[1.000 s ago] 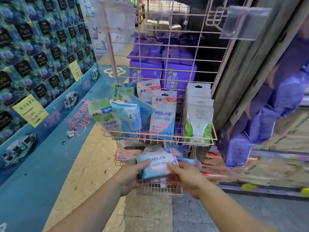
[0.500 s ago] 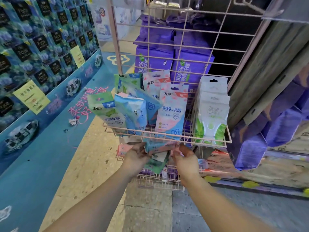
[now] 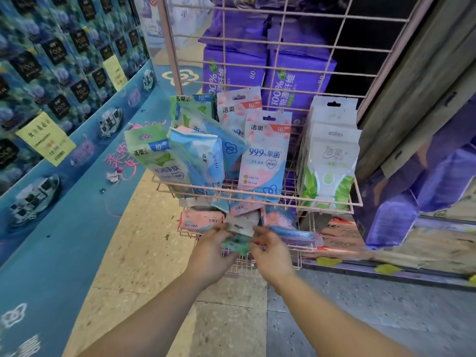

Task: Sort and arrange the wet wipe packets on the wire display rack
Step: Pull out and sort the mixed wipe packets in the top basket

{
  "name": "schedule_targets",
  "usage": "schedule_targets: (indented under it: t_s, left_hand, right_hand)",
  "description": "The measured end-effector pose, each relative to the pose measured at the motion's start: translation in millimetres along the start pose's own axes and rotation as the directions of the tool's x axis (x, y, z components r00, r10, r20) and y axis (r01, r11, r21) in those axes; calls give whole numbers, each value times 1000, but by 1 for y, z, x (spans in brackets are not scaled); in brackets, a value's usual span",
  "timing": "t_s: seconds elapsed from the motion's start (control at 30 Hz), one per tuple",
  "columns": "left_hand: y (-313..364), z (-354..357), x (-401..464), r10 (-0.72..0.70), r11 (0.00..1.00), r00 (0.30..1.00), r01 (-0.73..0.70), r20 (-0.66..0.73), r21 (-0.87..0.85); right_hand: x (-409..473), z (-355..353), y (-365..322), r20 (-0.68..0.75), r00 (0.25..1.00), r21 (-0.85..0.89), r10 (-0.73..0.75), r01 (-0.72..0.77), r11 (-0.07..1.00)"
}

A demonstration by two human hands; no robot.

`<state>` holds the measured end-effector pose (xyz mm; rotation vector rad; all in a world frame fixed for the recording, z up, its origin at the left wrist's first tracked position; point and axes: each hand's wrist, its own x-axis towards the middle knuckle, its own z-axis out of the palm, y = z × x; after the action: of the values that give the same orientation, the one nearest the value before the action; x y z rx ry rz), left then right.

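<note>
Both hands' grip on a green packet in the lower basket; left hand, right hand.

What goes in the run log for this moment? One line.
left hand and right hand: holding green packet | lower basket | upper basket: packets upright

hidden: lower pink wire basket at 6 o'clock was partly covered by upper pink wire basket | blurred: green soft packet between left hand and right hand, grip unclear | cut off: purple tissue packs at 12 o'clock
</note>
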<state>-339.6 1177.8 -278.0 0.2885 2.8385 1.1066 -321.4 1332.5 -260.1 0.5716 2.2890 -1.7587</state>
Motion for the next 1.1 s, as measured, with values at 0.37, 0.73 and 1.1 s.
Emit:
schedule_targets:
  t_s: [0.37,0.73,1.1]
  left_hand:
    - [-5,-19,-3,-153,980,983,138,-103,-140]
    - [2,-46,-20,54,927,997,-68,-49,-369]
    - [-30,-85,-63,-325,500,924,349,202,-793]
  right_hand:
    - [5,-10,-16,-104,987,-316,-122,84,945]
    - [-60,-34,-34,203,967,284,-153,92,954]
    - [14,2,0,180,932,-647,-316,354,676]
